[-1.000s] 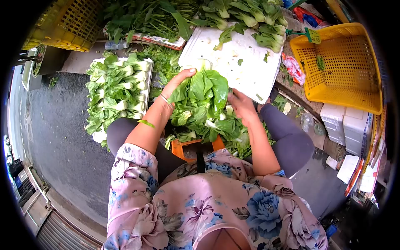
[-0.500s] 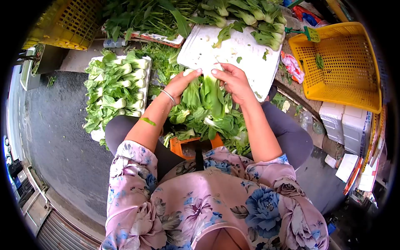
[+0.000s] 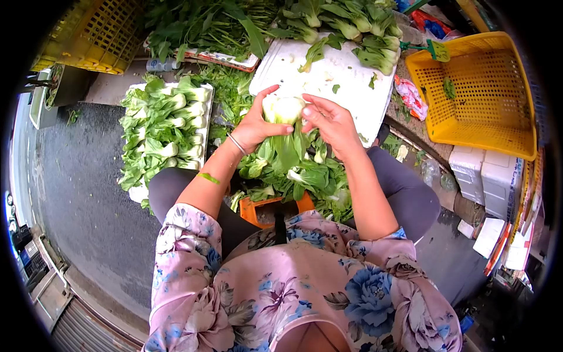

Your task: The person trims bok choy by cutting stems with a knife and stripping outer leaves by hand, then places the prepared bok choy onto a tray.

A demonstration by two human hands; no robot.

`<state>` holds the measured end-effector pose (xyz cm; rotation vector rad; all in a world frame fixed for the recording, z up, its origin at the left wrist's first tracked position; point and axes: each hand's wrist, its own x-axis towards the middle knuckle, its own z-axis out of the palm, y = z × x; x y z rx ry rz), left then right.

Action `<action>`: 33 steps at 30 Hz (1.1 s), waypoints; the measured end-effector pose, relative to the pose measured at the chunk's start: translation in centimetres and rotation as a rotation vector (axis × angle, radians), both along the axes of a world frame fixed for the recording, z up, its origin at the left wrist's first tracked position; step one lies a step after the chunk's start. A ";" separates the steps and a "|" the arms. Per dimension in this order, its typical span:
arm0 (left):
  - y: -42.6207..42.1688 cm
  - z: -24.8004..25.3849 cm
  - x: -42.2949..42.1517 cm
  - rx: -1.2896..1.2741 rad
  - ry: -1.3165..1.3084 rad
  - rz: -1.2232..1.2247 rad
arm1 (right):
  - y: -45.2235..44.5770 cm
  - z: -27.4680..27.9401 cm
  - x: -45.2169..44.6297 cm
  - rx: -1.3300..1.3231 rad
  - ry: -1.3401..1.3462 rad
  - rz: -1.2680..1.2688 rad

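Note:
My left hand (image 3: 256, 124), with a bracelet at the wrist, is closed around a head of bok choy (image 3: 284, 109). Its pale base faces up and its green leaves hang down. My right hand (image 3: 332, 124) is at the right side of that base, thumb and fingers apart; any contact there is hard to make out. Below both hands lies a heap of loose bok choy leaves and heads (image 3: 305, 167). Beyond them is a white foam board (image 3: 352, 97) with more bok choy (image 3: 352, 23) at its far end. To the left, trimmed bok choy (image 3: 167, 126) lies in rows on another white board.
A yellow basket (image 3: 469, 100) with a leaf inside stands at the right, above white foam boxes (image 3: 487, 176). Another yellow crate (image 3: 97, 35) is at the upper left, near a pile of leafy greens (image 3: 205, 29). An orange stool (image 3: 258, 212) is between my knees.
The bok choy has turned so its pale base shows upward. My left hand has wrapped around it, while my right hand has shifted slightly down and its fingers have spread.

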<state>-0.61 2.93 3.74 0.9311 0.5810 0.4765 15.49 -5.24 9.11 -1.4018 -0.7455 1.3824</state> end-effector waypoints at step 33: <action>-2.0 1.6 4.1 0.031 -0.337 -0.373 | -6.6 4.1 3.8 0.083 -0.221 0.084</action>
